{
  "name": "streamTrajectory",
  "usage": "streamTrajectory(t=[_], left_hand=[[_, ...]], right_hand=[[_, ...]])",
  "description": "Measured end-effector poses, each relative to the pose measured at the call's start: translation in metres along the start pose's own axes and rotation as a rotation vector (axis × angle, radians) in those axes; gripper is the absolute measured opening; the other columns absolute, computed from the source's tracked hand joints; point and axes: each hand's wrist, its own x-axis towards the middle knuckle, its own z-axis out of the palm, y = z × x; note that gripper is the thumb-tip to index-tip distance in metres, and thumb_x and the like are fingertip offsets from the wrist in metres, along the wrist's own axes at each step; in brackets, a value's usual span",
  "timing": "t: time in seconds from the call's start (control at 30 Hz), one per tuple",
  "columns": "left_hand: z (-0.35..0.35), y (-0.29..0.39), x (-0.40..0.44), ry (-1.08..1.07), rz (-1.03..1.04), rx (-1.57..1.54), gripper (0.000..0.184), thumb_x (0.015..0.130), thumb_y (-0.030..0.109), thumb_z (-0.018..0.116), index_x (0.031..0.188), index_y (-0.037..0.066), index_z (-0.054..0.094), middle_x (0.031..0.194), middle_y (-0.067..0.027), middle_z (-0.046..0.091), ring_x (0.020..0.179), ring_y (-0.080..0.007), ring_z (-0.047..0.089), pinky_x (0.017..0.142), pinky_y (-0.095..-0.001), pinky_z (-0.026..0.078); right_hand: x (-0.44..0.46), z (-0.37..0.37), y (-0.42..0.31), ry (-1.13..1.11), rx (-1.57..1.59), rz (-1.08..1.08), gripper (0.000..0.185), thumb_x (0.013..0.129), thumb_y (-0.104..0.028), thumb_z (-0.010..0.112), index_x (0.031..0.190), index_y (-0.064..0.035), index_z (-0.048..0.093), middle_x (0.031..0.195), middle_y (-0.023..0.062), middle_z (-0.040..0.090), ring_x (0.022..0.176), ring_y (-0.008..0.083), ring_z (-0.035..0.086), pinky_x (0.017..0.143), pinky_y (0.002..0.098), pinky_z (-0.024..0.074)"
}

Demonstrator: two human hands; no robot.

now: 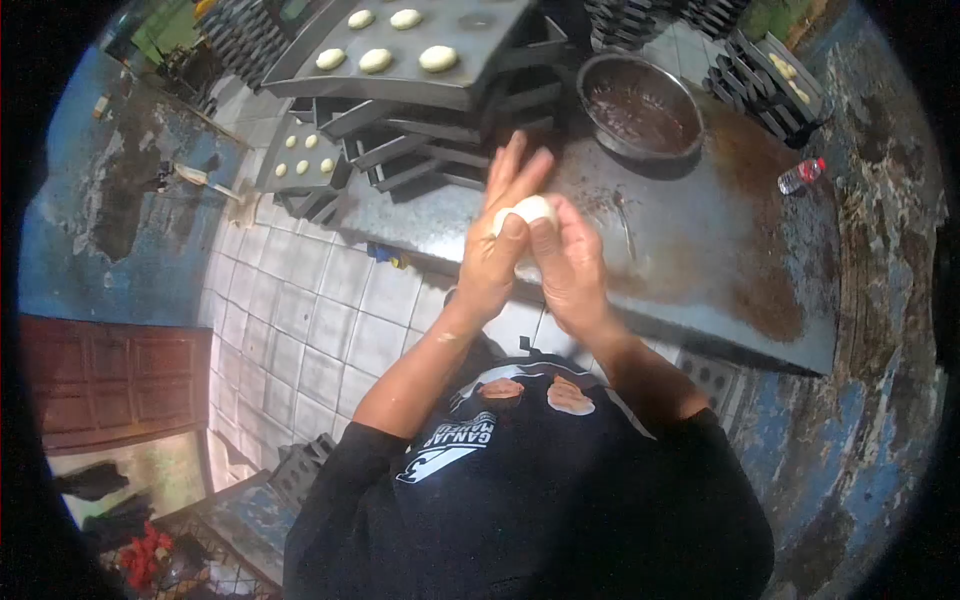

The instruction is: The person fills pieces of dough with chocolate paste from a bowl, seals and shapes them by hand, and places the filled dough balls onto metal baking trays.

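A small pale ball of dough (537, 209) sits between my two hands, above the near edge of the metal table. My left hand (492, 245) supports it from the left, with the thumb pressed on it and the blurred fingers stretched upward. On the other side, my right hand (575, 260) grips the dough between thumb and curled fingers. Beyond my hands, a metal tray (490, 55) holds several similar dough balls (437, 59) on top of a crisscross stack of trays. A round metal bowl (648, 153) with a dark brown mass inside stands to the right of that stack.
The metal table (690, 240) has brown stains. A small bottle with a red cap (802, 176) lies near its right end. More trays are stacked at the back and far right. Lower at left, another tray (270, 180) carries dough balls above the tiled floor (320, 290).
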Motion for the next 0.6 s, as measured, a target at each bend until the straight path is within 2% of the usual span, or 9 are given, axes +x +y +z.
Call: streamTrajectory(t=[0.17,0.27,0.33,0.4,0.43,0.47,0.5,0.57,0.6], left_hand=[[-0.102,-0.031,0.045,-0.064,-0.058,-0.163,0.057,0.111,0.041,0.038,0.148,0.000,0.050,0.161,-0.0197,0.037,0.148,-0.0379,0.035,0.120,-0.0474,0.027],[-0.158,-0.050,0.077,0.221,-0.151,-0.589,0.075,0.107,0.048,0.047,0.162,0.003,0.021,0.162,-0.0203,0.034,0.146,-0.0326,0.038,0.118,-0.0435,0.032],[-0.204,-0.060,0.084,0.192,-0.198,-0.604,0.072,0.105,0.034,0.056,0.161,0.003,0.022,0.161,-0.0180,0.036,0.139,-0.0294,0.047,0.114,-0.0400,0.037],[-0.240,-0.076,0.085,0.189,-0.238,-0.458,0.063,0.100,0.020,0.057,0.155,0.000,0.035,0.153,-0.0191,0.047,0.125,-0.0252,0.059,0.104,-0.0340,0.046],[-0.258,-0.079,0.082,0.200,-0.207,-0.367,0.055,0.098,0.011,0.057,0.149,-0.002,0.043,0.146,-0.0196,0.054,0.122,-0.0255,0.061,0.104,-0.0351,0.047],[-0.275,-0.086,0.077,0.195,-0.177,-0.347,0.051,0.098,0.010,0.057,0.147,-0.002,0.046,0.143,-0.0196,0.056,0.120,-0.0250,0.062,0.103,-0.0357,0.048],[-0.293,-0.093,0.072,0.194,-0.147,-0.323,0.047,0.099,0.009,0.056,0.144,-0.002,0.049,0.140,-0.0195,0.058,0.119,-0.0245,0.062,0.102,-0.0362,0.049],[-0.325,-0.111,0.056,0.218,-0.105,-0.147,0.041,0.100,0.009,0.056,0.140,-0.002,0.053,0.137,-0.0189,0.060,0.115,-0.0227,0.064,0.098,-0.0360,0.052],[-0.341,-0.108,0.052,0.245,-0.141,-0.115,0.038,0.101,0.010,0.056,0.136,-0.002,0.055,0.135,-0.0191,0.060,0.113,-0.0224,0.065,0.096,-0.0361,0.053]], right_hand=[[0.082,0.071,0.000,-0.112,-0.117,0.357,0.041,0.098,-0.036,0.072,0.113,0.0010,0.062,0.102,0.0028,0.066,0.092,0.0081,0.061,0.082,0.0249,0.0500],[0.174,0.119,-0.002,-0.323,-0.326,0.445,0.031,0.092,-0.021,0.077,0.112,-0.0010,0.064,0.099,0.0027,0.069,0.087,0.0095,0.064,0.080,0.0264,0.0525],[0.235,0.125,-0.010,-0.220,-0.810,0.232,0.026,0.093,-0.020,0.073,0.111,-0.0038,0.067,0.100,0.0031,0.072,0.090,0.0090,0.065,0.082,0.0269,0.0531],[0.304,0.120,-0.010,-0.042,-1.026,0.079,0.032,0.093,-0.025,0.073,0.114,-0.0015,0.067,0.102,0.0058,0.073,0.091,0.0097,0.066,0.082,0.0274,0.0533],[0.342,0.099,0.001,-0.002,-1.224,-0.095,0.041,0.093,-0.029,0.073,0.121,0.0003,0.064,0.101,0.0091,0.073,0.090,0.0127,0.067,0.082,0.0291,0.0539],[0.371,0.081,0.010,0.043,-1.387,-0.117,0.051,0.095,-0.034,0.070,0.129,0.0033,0.059,0.110,0.0184,0.072,0.100,0.0249,0.069,0.090,0.0367,0.0537],[0.396,0.062,0.025,0.035,-1.410,-0.110,0.051,0.095,-0.034,0.070,0.129,0.0033,0.059,0.110,0.0184,0.072,0.100,0.0249,0.069,0.090,0.0367,0.0537],[0.436,0.029,0.053,-0.272,-1.993,-0.177,0.058,0.100,-0.040,0.060,0.134,0.0070,0.054,0.124,0.0302,0.064,0.117,0.0381,0.063,0.104,0.0452,0.0469],[0.449,0.015,0.060,-0.294,-2.006,-0.177,0.058,0.100,-0.040,0.060,0.134,0.0070,0.054,0.124,0.0302,0.064,0.117,0.0381,0.063,0.104,0.0452,0.0469]])
